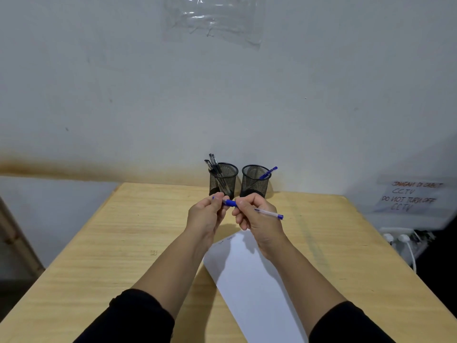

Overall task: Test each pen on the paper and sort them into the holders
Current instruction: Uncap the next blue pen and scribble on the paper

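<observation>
Both hands are raised above the wooden table [103, 243], holding one blue pen [268, 214] between them. My right hand [257, 219] grips its clear barrel, whose blue end sticks out to the right. My left hand [206, 215] pinches the blue cap [230, 203] at the pen's left end. Below the hands lies a white sheet of paper [252, 280] with faint scribbles near its far corner. Two black mesh holders stand at the table's back edge. The left holder [223, 179] has several black pens; the right holder [256, 181] has one blue pen [269, 172].
A white wall rises just behind the holders. At the right, off the table, are a handwritten CCTV notice [410, 196] and a power strip [400, 237] with white plugs and cables. The table's left edge drops to a dark floor.
</observation>
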